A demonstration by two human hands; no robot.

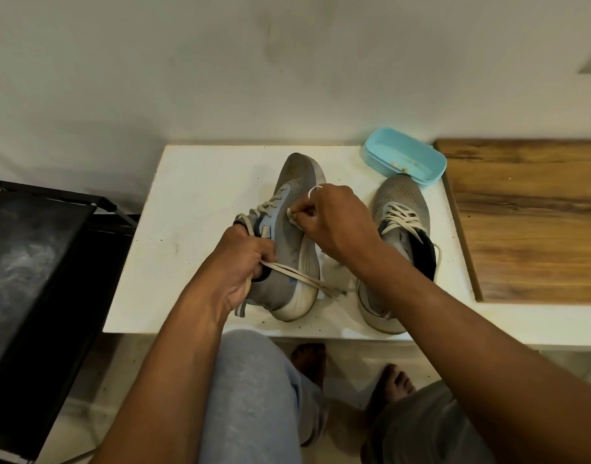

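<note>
A grey sneaker (292, 249) with a white sole lies tilted on its side on the white table (187, 209). My left hand (240, 262) grips its collar at the heel, with the loose laces running out under the fingers. My right hand (331, 219) pinches a small white cloth or wipe (292, 214) against the shoe's side near the laces. The second grey sneaker (396, 236) stands upright to the right, partly hidden by my right forearm.
A light blue shallow tub (404, 155) sits at the table's back right corner. A wooden surface (528, 216) adjoins on the right. A black rack (36, 269) stands to the left. A wall is close behind; my knees and bare feet are below the table's front edge.
</note>
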